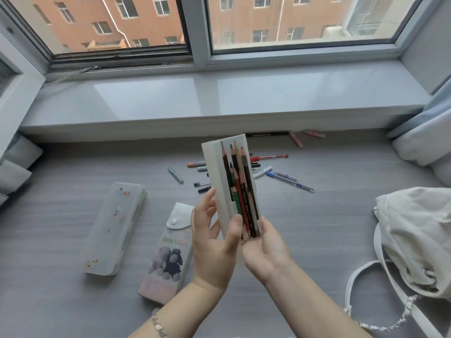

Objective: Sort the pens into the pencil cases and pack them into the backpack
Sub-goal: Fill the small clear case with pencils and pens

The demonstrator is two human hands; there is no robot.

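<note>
I hold a white pencil case (pixel 216 167) upright above the grey floor, with several pencils (pixel 240 191) showing through its clear front. My left hand (pixel 214 242) grips its lower left side, thumb across the front. My right hand (pixel 266 250) cups its bottom end from the right. A frosted pencil case (pixel 117 228) lies at the left. Beside it lies a flap case printed with plush toys (pixel 168 254). Loose pens (pixel 288 179) are scattered behind the held case. A pale backpack (pixel 415 237) sits at the right.
A grey window sill (pixel 219 106) runs across the back below the window. More pens (pixel 296 139) lie right under its edge. Cushions (pixel 424 147) sit at the right, and others (pixel 14 167) at the left. The backpack's white straps (pixel 361 276) trail over the floor.
</note>
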